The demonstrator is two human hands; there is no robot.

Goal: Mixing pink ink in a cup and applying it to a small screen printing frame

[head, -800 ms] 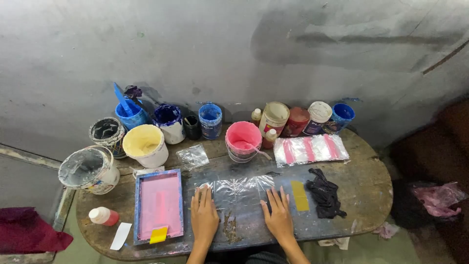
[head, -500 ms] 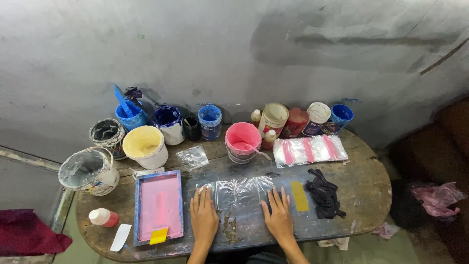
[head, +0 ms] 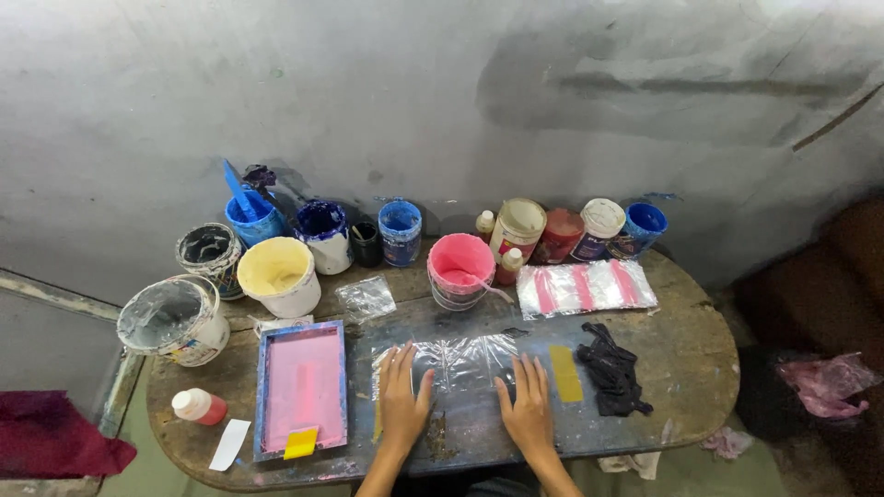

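both the left hand [head: 403, 400] and right hand [head: 528, 410] lie flat and released on the clear plastic sheet [head: 456, 357] mid-surface. the pink-inked frame [head: 302, 387] sits at 9 o'clock; a sideways slide could likely smear ink or wrinkle the sheet.

— What's on my table [head: 700, 368]?

— It's worn, oval wood. I see paint tubs along the back, a pink screen frame [head: 302, 388] at left, a clear plastic sheet [head: 460, 354] in the middle and a black rag [head: 614, 375] at right.

Clear plastic sheet [head: 458, 354] flat on table
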